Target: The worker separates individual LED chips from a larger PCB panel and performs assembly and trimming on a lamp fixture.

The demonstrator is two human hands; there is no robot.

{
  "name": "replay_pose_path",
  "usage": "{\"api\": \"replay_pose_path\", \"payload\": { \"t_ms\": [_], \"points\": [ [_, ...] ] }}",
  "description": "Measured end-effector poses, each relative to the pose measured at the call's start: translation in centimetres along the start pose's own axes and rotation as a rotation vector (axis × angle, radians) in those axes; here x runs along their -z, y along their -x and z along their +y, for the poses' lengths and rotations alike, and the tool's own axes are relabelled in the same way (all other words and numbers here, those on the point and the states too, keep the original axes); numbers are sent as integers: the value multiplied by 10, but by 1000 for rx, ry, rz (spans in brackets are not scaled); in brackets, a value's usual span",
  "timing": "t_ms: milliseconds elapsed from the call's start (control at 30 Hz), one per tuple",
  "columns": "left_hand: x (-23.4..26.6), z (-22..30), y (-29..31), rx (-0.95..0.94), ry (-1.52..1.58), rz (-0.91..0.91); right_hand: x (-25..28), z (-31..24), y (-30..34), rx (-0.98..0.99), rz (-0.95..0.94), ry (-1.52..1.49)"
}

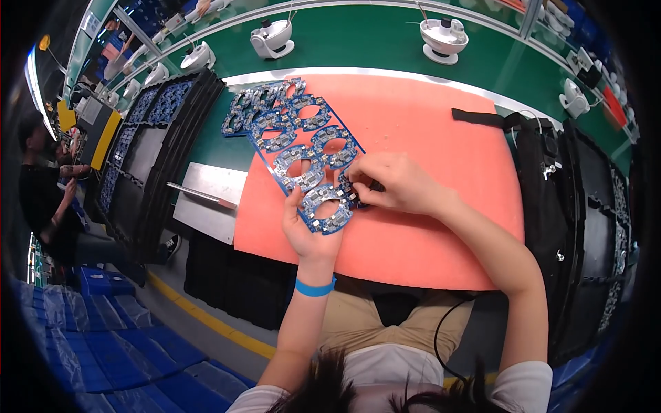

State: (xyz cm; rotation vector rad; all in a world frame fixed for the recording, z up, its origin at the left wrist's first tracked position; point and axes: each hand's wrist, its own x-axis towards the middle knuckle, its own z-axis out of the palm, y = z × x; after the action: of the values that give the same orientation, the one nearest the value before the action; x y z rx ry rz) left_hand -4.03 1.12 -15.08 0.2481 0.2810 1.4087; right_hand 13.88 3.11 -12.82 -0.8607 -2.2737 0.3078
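My left hand (310,237), a blue band on its wrist, grips the near end of a blue circuit board panel (320,221). The panel is made up of several ring-shaped boards with oval openings, joined by narrow strips. It slants away to the far left over the pink mat (447,158). At the panel's near right edge, my right hand (396,180) has its fingers closed in a pinch on one of the ring boards, which the fingers mostly cover. More blue board panels (241,117) lie beyond the held one.
A metal plate with a raised strip (206,215) lies left of the mat. Stacked black trays (148,155) with boards stand further left, other black trays (597,234) at right. White devices (444,38) stand on the green surface (351,34) beyond. A person (48,199) is at far left.
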Motion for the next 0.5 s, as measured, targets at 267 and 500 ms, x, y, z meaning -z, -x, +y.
{"api": "replay_pose_path", "payload": {
  "t_ms": [267,500],
  "points": [
    [-3,-4,-1,-41,-58,-79,-6,-6,-7,169,42,195],
    [-1,-5,-2,-28,-152,-106,-13,-14,-15,267,228,174]
  ]
}}
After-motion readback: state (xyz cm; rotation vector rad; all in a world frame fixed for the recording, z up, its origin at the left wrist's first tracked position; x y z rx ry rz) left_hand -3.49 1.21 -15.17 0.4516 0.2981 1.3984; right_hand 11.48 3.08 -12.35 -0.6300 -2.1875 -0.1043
